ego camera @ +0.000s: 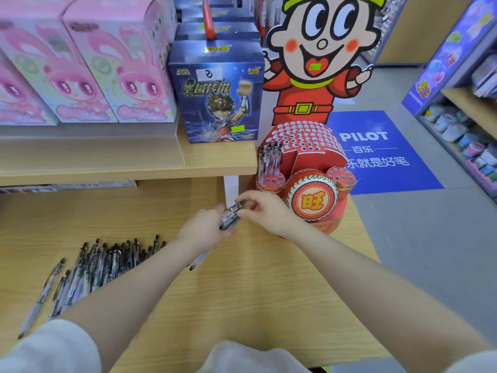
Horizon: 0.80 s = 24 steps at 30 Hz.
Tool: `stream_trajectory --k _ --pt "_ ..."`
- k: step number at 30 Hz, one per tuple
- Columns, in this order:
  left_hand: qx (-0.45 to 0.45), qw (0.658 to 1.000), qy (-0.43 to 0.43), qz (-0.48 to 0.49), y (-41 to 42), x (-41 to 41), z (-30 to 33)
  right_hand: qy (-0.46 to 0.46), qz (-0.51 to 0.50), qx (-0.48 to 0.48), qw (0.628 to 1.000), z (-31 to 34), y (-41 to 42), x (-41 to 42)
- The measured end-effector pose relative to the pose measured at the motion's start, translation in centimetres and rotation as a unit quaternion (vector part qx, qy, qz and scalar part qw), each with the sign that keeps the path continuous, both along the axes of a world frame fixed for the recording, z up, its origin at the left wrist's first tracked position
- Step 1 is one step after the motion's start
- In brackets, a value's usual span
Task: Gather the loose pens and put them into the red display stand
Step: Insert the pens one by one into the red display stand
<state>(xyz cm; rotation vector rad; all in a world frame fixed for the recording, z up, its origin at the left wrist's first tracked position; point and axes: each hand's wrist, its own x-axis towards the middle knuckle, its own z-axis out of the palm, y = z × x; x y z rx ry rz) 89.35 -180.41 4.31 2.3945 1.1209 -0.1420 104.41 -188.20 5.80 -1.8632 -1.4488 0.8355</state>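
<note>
1. Nearest, at lower left of the frame, a pile of loose pens [99, 265] lies on the wooden table [255, 292], so by my reading most of the job remains.

2. At the centre of the frame, the left hand [205, 224] is curled round a bundle of pens [230, 219], their tips sticking out below the wrist.

3. Just to its right, the right hand [265, 211] pinches one pen [238, 205] at the top of that bundle between thumb and fingertips; the other fingers are loosely bent. Whether that pen is free of the bundle I cannot tell.

4. The step in hand looks like drawing single pens from the held bundle for loading.

5. Right of centre, just beyond the right hand, stands the red display stand [309, 162], its top full of small round holes. A few pens [270, 160] stand upright in its left front cup; the rest of the holes in view look unfilled.

6. The next move would call for turning the pinched pen upright and lining its tip up with one narrow hole, a fine aim.

7. Farther, at upper left, pink boxes [88, 71] and a blue box [217, 98] sit on a raised shelf [129, 165].
</note>
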Motion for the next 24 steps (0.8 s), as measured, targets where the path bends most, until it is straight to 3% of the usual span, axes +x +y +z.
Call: stream_trajectory --k 5,8,13,15,18,24 --pt "0.008 1.000 -0.002 -0.016 -0.1 0.3 0.2 0.090 -0.030 0.017 0.995 -0.1 -0.4 0.1" --pt "0.018 1.000 -0.010 -0.007 0.3 0.4 0.4 0.188 -0.110 0.035 0.975 0.3 -0.6 1.0" --pt "-0.003 1.000 -0.009 0.009 1.3 -0.2 0.2 0.349 -0.347 0.123 0.862 2.2 -0.5 5.1" --pt "-0.008 1.000 -0.005 0.007 1.4 0.0 -0.1 0.291 -0.380 0.173 0.861 2.9 -0.3 6.3" --pt "-0.012 1.000 -0.004 0.007 1.3 0.6 -0.4 0.134 -0.385 0.198 0.891 3.3 0.3 7.1" --pt "-0.017 1.000 0.012 -0.007 1.7 0.4 -1.4 -0.033 -0.275 0.175 0.945 2.6 1.7 6.6"
